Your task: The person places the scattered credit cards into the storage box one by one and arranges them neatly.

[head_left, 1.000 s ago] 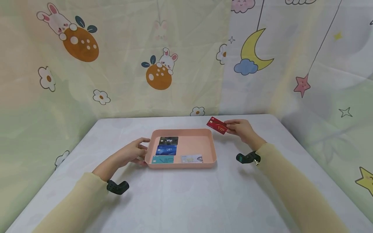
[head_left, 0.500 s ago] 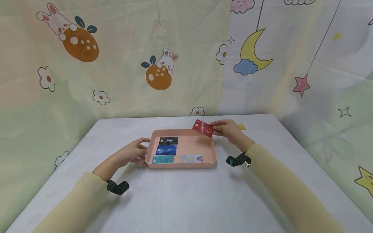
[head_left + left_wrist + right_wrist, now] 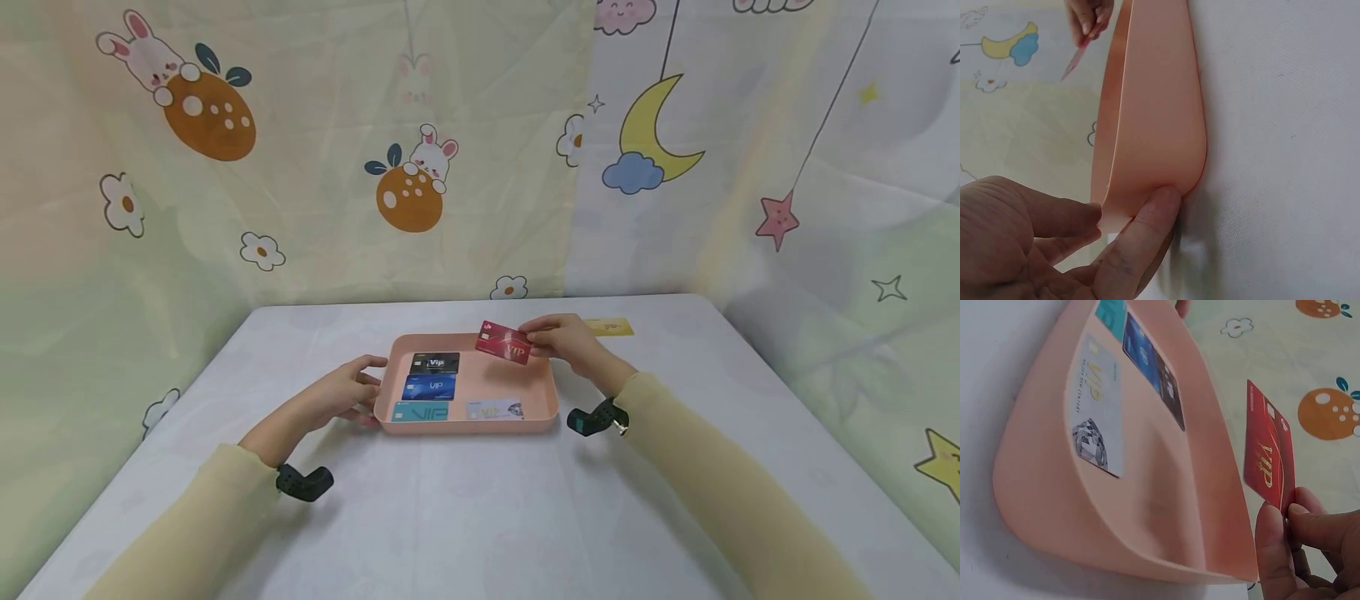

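My right hand pinches a red VIP card by its right end, between thumb and fingers, above the back right part of a pink tray. In the right wrist view the red card is tilted beyond the tray's rim. At the tray's left end my left hand rests its fingertips against the outer wall, fingers loosely bent, as the left wrist view shows. Inside the tray a black card, a blue card and a teal card form a column at left; a silver-white card lies front right.
A yellow-gold card lies on the white table behind my right hand, partly hidden by it. A printed curtain stands behind the table and along its sides. Black wrist cameras hang below both wrists.
My right hand has carried the red card leftward from beside the tray to over its back right part. More of the yellow card now shows. My left hand has stayed in place.
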A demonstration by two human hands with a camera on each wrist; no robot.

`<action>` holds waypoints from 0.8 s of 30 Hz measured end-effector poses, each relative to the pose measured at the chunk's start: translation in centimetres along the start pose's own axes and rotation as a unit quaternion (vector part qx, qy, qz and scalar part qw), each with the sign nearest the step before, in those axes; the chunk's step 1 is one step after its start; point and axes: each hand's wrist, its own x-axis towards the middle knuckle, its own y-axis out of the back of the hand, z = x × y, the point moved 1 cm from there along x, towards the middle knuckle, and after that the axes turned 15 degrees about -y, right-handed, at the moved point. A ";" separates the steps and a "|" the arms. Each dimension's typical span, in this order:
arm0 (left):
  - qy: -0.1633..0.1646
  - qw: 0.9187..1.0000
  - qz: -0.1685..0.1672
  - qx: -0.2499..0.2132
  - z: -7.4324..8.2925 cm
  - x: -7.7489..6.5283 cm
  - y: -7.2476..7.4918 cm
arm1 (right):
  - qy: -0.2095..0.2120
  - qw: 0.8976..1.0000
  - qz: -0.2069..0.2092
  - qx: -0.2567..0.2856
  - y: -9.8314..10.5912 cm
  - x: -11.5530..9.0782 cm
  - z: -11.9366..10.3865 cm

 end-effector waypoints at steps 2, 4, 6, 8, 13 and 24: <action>0.000 1.000 0.000 -0.001 0.0 0.0 0.0 | 0.005 1.000 -0.002 -0.017 -0.3 0.0 0.0; 0.000 1.000 0.001 -0.002 -0.1 0.0 0.0 | 0.007 0.999 0.003 -0.033 -0.6 0.0 0.1; -0.001 1.000 0.000 -0.003 -0.1 0.1 0.0 | 0.007 0.999 0.009 -0.048 -0.9 0.0 0.1; -0.002 1.000 0.000 -0.004 -0.1 0.1 0.0 | 0.010 0.998 0.015 -0.057 -1.1 0.0 0.1; -0.002 1.000 0.001 -0.006 -0.1 -0.1 0.1 | 0.044 0.992 0.043 -0.106 -1.9 0.1 0.1; -0.009 1.000 -0.006 -0.006 0.0 -0.3 0.0 | 0.079 0.959 0.104 -0.251 -3.8 -0.1 0.2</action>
